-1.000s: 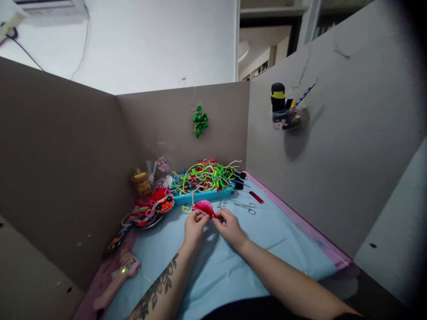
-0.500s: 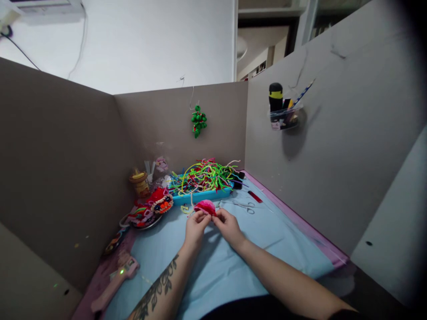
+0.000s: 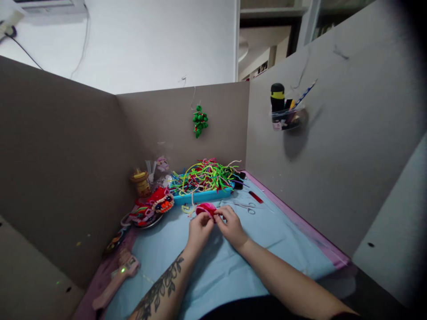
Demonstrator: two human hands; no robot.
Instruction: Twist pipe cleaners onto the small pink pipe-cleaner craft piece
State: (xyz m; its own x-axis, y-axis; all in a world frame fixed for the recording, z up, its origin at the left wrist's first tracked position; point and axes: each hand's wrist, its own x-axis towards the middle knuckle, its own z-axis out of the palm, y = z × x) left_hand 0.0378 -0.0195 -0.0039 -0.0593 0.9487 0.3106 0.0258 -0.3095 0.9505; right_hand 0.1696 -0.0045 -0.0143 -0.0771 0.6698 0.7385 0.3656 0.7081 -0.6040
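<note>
Head view: your left hand (image 3: pixel 199 231) and right hand (image 3: pixel 231 227) pinch a pink-red piece (image 3: pixel 207 207) at its near edge; it's already curved, though whether that edge is finished is unclear.

I find my desk (image 3: pixel 340 261) covered by a creased light-blue sheet (image 3: pixel 287 240), pink at both sides. Directly on it I record: a blue tray (image 3: pixel 203 196); scissors (image 3: pixel 247 206) near a red strip (image 3: pixel 255 197); a filled dish (image 3: pixel 149 224); a pink gun-shaped tool (image 3: pixel 115 284), green light lit, at my left.

left forearm (image 3: pixel 185 264): dark leafy-stem tattoo (image 3: pixel 159 286); right forearm (image 3: pixel 283 271): bare; torso: black garment (image 3: pixel 248 310); right sleeve edge (image 3: pixel 345 316): black
</note>
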